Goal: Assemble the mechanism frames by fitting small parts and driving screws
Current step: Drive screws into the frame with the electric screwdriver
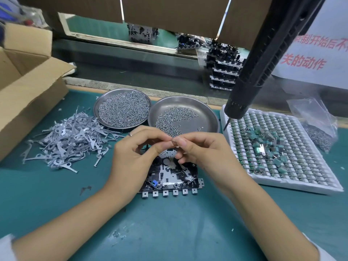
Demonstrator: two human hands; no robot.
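A black and silver mechanism frame [170, 178] lies flat on the green mat in front of me, partly hidden by my hands. My left hand [135, 151] and my right hand [199, 147] meet just above it, fingertips together. Between them they pinch a tiny metal part [173, 141], too small to make out. A pile of grey stamped metal levers [67, 140] lies to the left. Two steel dishes hold screws: the left dish [122, 109] is full, the right dish [183, 114] holds fewer. A black electric screwdriver [250, 85] hangs at the right, bit pointing down.
An open cardboard box [28, 85] stands at the far left. A white tray [278, 147] of small green components sits at the right, with a plastic bag [316, 125] of parts behind it. Stacked finished frames [224, 68] stand beyond the conveyor strip.
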